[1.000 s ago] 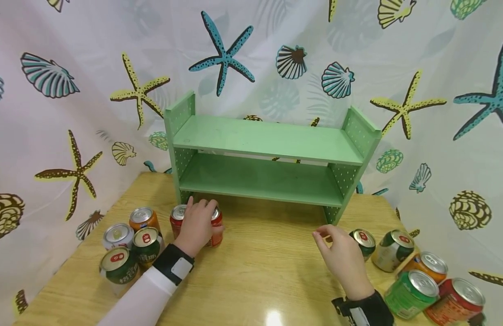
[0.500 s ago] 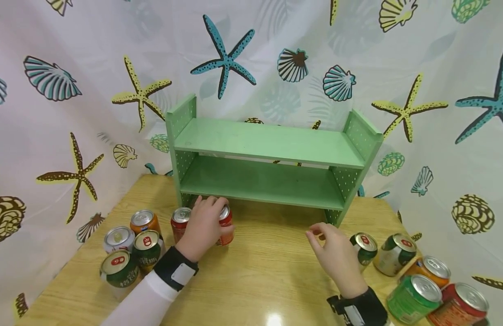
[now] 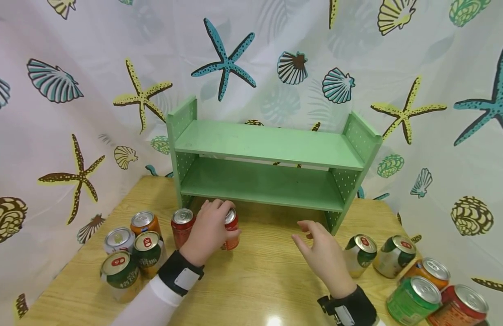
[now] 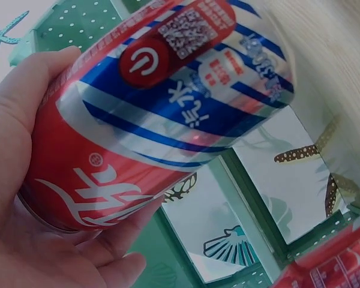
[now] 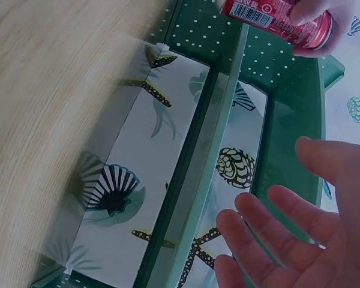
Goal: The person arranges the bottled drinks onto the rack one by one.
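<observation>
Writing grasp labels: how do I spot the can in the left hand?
Start at the green two-tier shelf on the wooden table. Before its left half, the left hand grips a red soda can with blue and white stripes. Being held sets it apart from the red can on its left.

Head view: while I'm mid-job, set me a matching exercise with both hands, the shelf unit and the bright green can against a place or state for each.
Things
1. Left hand
2. Right hand
3. Shelf unit
4. Bright green can

Places and states
A. Standing toward the back of the table
B. Among the other cans at the right
C. Fingers spread, holding nothing
D. Gripping a red can

Pairs: 1-D, 2-C, 3-A, 4-B.
</observation>
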Motion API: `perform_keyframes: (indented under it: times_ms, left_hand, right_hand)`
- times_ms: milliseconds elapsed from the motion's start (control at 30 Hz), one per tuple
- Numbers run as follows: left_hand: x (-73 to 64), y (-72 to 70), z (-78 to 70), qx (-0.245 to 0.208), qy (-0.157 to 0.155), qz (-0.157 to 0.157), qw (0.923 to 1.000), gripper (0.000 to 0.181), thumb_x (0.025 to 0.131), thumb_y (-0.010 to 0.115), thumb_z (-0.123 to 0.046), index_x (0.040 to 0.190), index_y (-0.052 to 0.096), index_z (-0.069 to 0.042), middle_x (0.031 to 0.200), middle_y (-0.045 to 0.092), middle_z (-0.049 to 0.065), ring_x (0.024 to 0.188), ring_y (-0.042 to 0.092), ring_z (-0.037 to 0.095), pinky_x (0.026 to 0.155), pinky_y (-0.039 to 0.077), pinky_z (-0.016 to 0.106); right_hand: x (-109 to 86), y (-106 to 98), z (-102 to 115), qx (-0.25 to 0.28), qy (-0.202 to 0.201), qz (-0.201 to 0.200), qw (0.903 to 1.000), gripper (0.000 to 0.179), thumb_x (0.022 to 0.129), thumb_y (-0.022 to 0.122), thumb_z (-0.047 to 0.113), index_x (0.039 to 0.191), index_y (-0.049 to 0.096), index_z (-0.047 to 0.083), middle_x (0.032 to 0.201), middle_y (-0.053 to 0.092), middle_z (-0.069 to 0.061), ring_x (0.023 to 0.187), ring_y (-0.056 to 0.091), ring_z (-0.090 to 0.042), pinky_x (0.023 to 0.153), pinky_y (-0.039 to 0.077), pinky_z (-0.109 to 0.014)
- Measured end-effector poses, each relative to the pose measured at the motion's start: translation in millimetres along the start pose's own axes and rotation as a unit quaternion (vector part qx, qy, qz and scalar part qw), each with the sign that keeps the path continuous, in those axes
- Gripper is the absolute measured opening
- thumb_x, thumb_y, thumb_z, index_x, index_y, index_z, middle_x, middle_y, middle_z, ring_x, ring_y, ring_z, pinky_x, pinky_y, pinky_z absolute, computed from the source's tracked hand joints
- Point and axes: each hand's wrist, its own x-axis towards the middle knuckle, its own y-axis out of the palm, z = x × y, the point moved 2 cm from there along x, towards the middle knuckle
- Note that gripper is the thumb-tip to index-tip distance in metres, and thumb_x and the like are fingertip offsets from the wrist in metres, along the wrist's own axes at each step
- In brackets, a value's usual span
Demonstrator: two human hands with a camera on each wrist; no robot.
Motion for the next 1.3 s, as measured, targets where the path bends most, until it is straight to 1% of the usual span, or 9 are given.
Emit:
perform_keyframes:
  times_ms: [100,200,400,533,633,767,867,1033,1300]
  left_hand:
    - [-1.4,0.9,-2.1,-0.016,-0.005,0.004,0.9999,0.057,0.071,0.096,-0.030,0.115,0.067,-0.009,0.106,0.065,0.010,0.101,0.063,0.030,0.099,0.053,0.050]
    - [-1.6,1.9,-4.7,-0.033,-0.011,0.012,0.9993,0.055,0.072,0.096,-0.028,0.115,0.066,-0.010,0.106,0.064,0.009,0.099,0.060,0.029,0.084,0.057,0.042]
    - [-0.3,8.3,-11.5,-0.042,-0.018,0.034,0.9984,0.056,0.073,0.095,-0.030,0.117,0.066,-0.011,0.108,0.064,0.008,0.101,0.060,0.027,0.083,0.059,0.040]
    - [-1.9,13.7,-18.1,-0.039,-0.009,0.050,0.9979,0.056,0.075,0.094,-0.032,0.118,0.066,-0.011,0.107,0.064,0.008,0.100,0.060,0.027,0.083,0.060,0.040]
    - [-3.0,15.5,-23.6,-0.044,0.003,0.050,0.9977,0.056,0.075,0.094,-0.032,0.117,0.066,-0.010,0.106,0.064,0.008,0.098,0.060,0.026,0.082,0.060,0.039]
    - [-2.9,15.7,-30.7,-0.051,0.015,0.049,0.9974,0.056,0.074,0.095,-0.031,0.117,0.066,-0.010,0.105,0.064,0.008,0.096,0.059,0.024,0.080,0.060,0.037]
    - [-2.6,16.5,-35.4,-0.051,0.024,0.053,0.9970,0.057,0.074,0.095,-0.032,0.118,0.066,-0.010,0.106,0.064,0.008,0.096,0.059,0.024,0.080,0.060,0.037]
    - [-2.2,16.8,-41.7,-0.053,0.033,0.052,0.9967,0.058,0.074,0.094,-0.032,0.119,0.066,-0.010,0.107,0.065,0.007,0.096,0.060,0.024,0.080,0.061,0.037]
    - [-0.8,14.8,-52.8,-0.059,0.044,0.058,0.9956,0.057,0.076,0.093,-0.032,0.120,0.066,-0.011,0.105,0.064,0.004,0.098,0.059,0.022,0.082,0.059,0.035]
  right_hand:
    - [0.1,3,4,-0.002,-0.011,0.001,0.9999,0.044,0.093,0.079,0.028,0.130,0.066,0.010,0.118,0.071,-0.010,0.099,0.070,-0.027,0.072,0.058,-0.040]
    - [0.5,6,8,0.007,-0.020,0.005,0.9998,0.050,0.091,0.081,0.028,0.135,0.064,0.009,0.122,0.070,-0.012,0.103,0.069,-0.028,0.078,0.060,-0.043]
    - [1.0,16,15,0.028,-0.038,0.035,0.9983,0.066,0.087,0.085,0.031,0.143,0.057,0.009,0.133,0.065,-0.014,0.116,0.066,-0.033,0.092,0.058,-0.049]
    - [-1.0,23,19,0.029,-0.051,0.056,0.9967,0.077,0.085,0.086,0.037,0.148,0.052,0.010,0.138,0.061,-0.014,0.125,0.062,-0.035,0.101,0.054,-0.052]
    - [-2.6,29,23,0.030,-0.071,0.059,0.9953,0.082,0.082,0.088,0.039,0.149,0.050,0.010,0.138,0.060,-0.014,0.126,0.061,-0.036,0.102,0.053,-0.053]
    - [-4.2,34,28,0.027,-0.101,0.050,0.9933,0.085,0.080,0.089,0.038,0.149,0.049,0.007,0.138,0.060,-0.015,0.124,0.062,-0.037,0.101,0.054,-0.054]
    - [-4.8,37,32,0.027,-0.110,0.050,0.9923,0.087,0.080,0.089,0.039,0.150,0.047,0.007,0.139,0.059,-0.015,0.125,0.061,-0.037,0.101,0.053,-0.055]
    - [-3.9,40,37,0.039,-0.102,0.073,0.9914,0.092,0.081,0.087,0.044,0.153,0.043,0.008,0.144,0.056,-0.014,0.132,0.057,-0.036,0.107,0.050,-0.055]
    - [-1.8,48,40,0.106,-0.047,0.113,0.9869,0.101,0.079,0.089,0.044,0.158,0.036,0.009,0.154,0.048,-0.016,0.141,0.050,-0.035,0.113,0.045,-0.054]
